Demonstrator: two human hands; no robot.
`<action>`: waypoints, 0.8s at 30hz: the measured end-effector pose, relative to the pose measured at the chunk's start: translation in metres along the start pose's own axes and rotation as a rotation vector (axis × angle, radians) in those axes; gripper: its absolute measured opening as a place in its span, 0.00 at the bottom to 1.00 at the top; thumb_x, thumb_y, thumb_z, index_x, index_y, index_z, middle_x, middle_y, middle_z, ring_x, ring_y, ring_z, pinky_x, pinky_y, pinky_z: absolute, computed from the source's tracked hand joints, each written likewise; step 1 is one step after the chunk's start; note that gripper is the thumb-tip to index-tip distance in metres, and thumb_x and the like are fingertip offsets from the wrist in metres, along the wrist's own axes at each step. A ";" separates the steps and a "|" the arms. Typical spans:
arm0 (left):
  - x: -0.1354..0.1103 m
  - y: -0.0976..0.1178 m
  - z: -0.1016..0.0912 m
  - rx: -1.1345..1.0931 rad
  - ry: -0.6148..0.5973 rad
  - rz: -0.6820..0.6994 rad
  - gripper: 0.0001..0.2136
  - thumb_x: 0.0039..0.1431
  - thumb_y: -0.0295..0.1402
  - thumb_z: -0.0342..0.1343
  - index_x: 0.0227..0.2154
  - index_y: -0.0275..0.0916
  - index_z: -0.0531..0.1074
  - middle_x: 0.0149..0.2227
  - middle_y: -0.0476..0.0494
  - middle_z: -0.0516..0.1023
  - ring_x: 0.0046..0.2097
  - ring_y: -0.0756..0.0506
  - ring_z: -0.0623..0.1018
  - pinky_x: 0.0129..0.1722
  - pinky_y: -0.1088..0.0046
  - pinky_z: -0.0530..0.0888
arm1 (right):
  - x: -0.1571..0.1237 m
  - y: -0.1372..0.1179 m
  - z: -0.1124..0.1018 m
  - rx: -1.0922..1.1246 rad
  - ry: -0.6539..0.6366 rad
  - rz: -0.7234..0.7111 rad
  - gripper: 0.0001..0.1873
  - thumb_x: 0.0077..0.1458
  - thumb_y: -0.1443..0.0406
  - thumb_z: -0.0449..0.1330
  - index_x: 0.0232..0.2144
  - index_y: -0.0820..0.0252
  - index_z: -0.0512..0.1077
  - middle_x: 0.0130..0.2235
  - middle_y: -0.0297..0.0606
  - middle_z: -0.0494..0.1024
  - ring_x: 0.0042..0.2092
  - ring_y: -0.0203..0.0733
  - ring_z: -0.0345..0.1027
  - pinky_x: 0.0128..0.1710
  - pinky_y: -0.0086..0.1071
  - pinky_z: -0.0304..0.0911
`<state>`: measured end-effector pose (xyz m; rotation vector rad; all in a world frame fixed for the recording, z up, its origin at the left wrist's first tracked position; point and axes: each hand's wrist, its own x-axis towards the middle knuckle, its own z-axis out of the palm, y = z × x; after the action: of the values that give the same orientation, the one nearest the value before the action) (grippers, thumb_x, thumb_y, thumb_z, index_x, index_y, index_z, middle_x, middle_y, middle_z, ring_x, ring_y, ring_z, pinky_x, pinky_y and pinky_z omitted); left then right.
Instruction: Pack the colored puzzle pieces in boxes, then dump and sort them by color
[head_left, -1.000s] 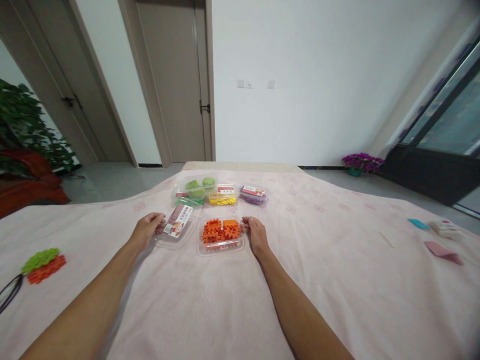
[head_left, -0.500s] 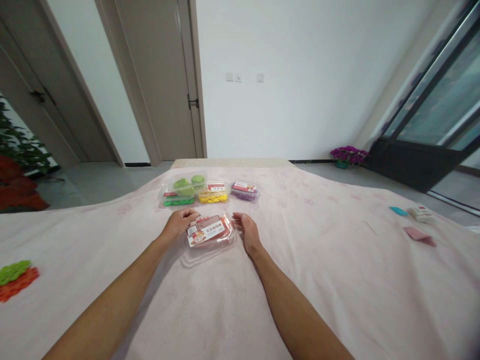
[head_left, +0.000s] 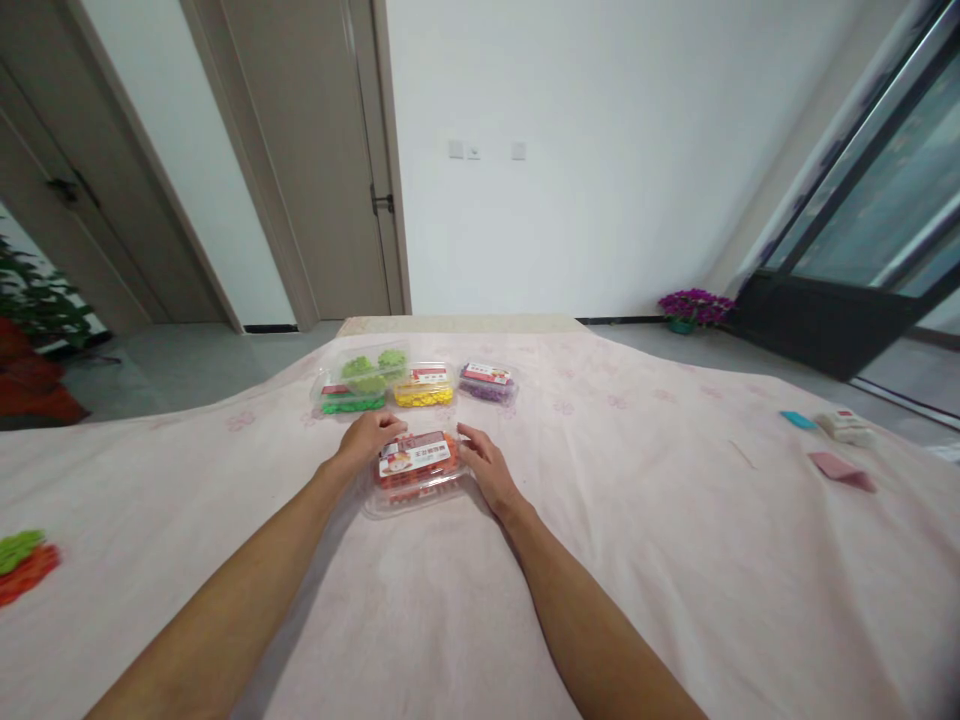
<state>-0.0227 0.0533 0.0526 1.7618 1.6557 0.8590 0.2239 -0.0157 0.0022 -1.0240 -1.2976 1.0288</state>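
Note:
A clear plastic box (head_left: 420, 484) with a white label on its lid lies before me on the cloth, and red-orange pieces show through it. My left hand (head_left: 371, 438) is closed at its far left corner, fingertips bent over the lid's edge. At the right side, my right hand (head_left: 486, 465) grips the box's rim between thumb and fingers. The lid lies down over the contents; whether its edge is fully snapped cannot be made out. Parts of both far corners are hidden by my fingers.
Behind it stand a box of green pieces (head_left: 352, 402) with light-green ones above, a box of yellow pieces (head_left: 424, 393) and a box of purple pieces (head_left: 487, 384). Loose green and red pieces (head_left: 28, 568) lie left. A pink cloth (head_left: 841, 470) and small items lie right.
The lid has come down flatter over the red pieces. My right hand has moved in against the box's right side, and my left hand has shifted slightly right along the far edge.

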 end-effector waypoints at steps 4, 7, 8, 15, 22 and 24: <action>0.004 -0.003 0.010 -0.022 -0.020 0.012 0.13 0.46 0.45 0.61 0.23 0.39 0.78 0.24 0.48 0.78 0.29 0.45 0.73 0.28 0.72 0.62 | 0.001 -0.003 -0.001 0.032 0.019 0.044 0.28 0.50 0.59 0.61 0.54 0.55 0.77 0.58 0.42 0.76 0.56 0.52 0.69 0.61 0.45 0.60; 0.004 -0.003 0.014 -0.033 -0.041 0.042 0.14 0.47 0.46 0.60 0.24 0.39 0.79 0.25 0.47 0.79 0.30 0.44 0.74 0.30 0.72 0.64 | 0.002 -0.005 -0.002 0.072 0.022 0.097 0.32 0.45 0.63 0.60 0.55 0.56 0.76 0.57 0.41 0.77 0.58 0.52 0.68 0.61 0.43 0.60; 0.003 -0.003 0.014 -0.034 -0.050 0.053 0.14 0.47 0.46 0.60 0.24 0.39 0.79 0.26 0.46 0.80 0.30 0.44 0.75 0.30 0.71 0.64 | 0.003 -0.006 -0.002 0.082 0.017 0.121 0.33 0.44 0.64 0.60 0.56 0.57 0.76 0.57 0.40 0.78 0.57 0.52 0.69 0.60 0.42 0.61; -0.010 -0.002 0.014 -0.035 -0.058 0.104 0.14 0.51 0.47 0.60 0.27 0.41 0.81 0.30 0.45 0.82 0.33 0.42 0.76 0.33 0.70 0.65 | 0.028 -0.012 -0.005 -0.087 -0.041 0.238 0.20 0.55 0.53 0.59 0.41 0.59 0.81 0.37 0.40 0.82 0.37 0.45 0.72 0.39 0.37 0.66; -0.020 -0.003 0.015 -0.046 0.016 0.052 0.12 0.52 0.44 0.60 0.30 0.42 0.80 0.33 0.44 0.83 0.35 0.42 0.78 0.35 0.70 0.67 | 0.053 -0.001 0.004 -0.285 -0.091 0.119 0.23 0.57 0.47 0.59 0.24 0.56 0.80 0.27 0.37 0.80 0.34 0.44 0.70 0.39 0.34 0.62; -0.030 -0.006 0.010 -0.051 0.080 0.023 0.13 0.54 0.44 0.59 0.36 0.41 0.79 0.37 0.42 0.83 0.38 0.42 0.78 0.36 0.70 0.67 | 0.052 0.001 0.008 -0.329 -0.071 0.110 0.21 0.59 0.51 0.58 0.23 0.56 0.79 0.28 0.38 0.80 0.34 0.44 0.69 0.40 0.35 0.61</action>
<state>-0.0195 0.0245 0.0395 1.7355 1.6525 0.9854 0.2165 0.0355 0.0136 -1.3293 -1.5159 0.9588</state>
